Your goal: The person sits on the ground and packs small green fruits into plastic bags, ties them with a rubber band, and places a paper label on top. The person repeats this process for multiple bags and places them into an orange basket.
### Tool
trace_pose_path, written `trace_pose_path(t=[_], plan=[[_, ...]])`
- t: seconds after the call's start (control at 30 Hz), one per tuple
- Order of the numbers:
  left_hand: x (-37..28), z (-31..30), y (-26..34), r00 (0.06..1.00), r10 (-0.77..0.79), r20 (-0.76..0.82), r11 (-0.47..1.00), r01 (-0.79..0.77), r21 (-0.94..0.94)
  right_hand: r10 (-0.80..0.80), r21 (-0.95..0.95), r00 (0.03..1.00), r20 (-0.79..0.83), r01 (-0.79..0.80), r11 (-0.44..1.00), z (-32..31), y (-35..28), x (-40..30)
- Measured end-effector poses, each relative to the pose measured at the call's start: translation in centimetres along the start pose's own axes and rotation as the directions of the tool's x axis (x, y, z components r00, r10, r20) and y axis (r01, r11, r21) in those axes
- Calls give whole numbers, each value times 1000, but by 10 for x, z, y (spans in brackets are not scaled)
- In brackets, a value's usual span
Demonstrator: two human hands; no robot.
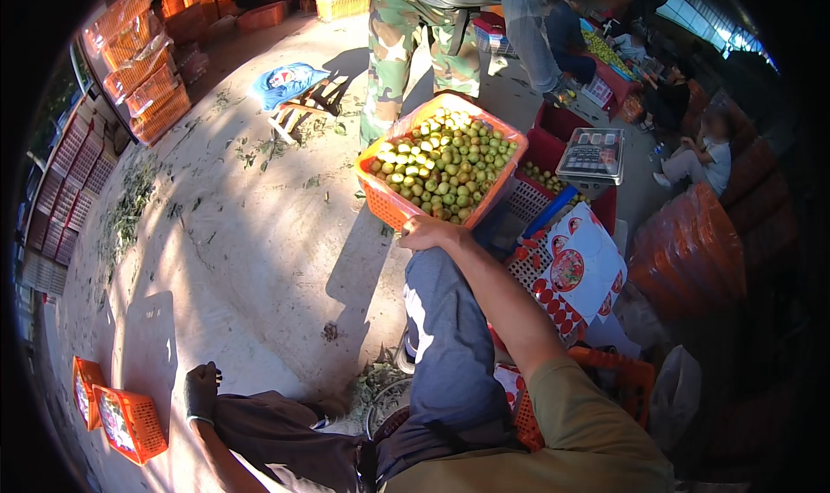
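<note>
An orange plastic basket (384, 198) heaped with small round green fruit (447, 162) stands in front of me, with a clear plastic liner over its rim. My right hand (431, 231) lies over my right knee against the basket's near edge. Its fingers curl downward, and whether they grip the rim is hidden. At the lower left, my left hand (203, 389) rests by my left knee, dark as if gloved or in shadow. Its fingers look bent, with no object visible in them. Right of the basket is a digital scale (590, 156) with a keypad.
A person in camouflage trousers (389, 65) bends over behind the basket. Printed sheets (587, 259) lie over a crate at right. Stacked orange baskets (690, 253) stand beyond. A folding stool (285, 123) bears a blue bag (288, 84). Two small orange baskets (133, 428) sit lower left.
</note>
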State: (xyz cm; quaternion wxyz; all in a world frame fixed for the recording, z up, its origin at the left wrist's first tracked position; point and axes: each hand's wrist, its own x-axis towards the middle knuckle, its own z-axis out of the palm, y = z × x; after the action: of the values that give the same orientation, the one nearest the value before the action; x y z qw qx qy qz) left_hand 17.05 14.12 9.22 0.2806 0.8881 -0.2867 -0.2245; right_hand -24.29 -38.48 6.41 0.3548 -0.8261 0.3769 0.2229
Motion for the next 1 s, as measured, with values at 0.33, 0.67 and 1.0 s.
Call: trace_pose_path(t=[0.33,0.67,1.0], plan=[[-9,0,28,1000,-27,8,992,25,124,-9,10,992,-128,10,1000,6,13,3],[-11,0,38,999,-54,8,992,52,118,-40,-10,987,-155,39,999,5,24,5],[-20,-6,52,994,-110,-1,984,109,142,-116,9,957,-266,123,992,11,5,-15]])
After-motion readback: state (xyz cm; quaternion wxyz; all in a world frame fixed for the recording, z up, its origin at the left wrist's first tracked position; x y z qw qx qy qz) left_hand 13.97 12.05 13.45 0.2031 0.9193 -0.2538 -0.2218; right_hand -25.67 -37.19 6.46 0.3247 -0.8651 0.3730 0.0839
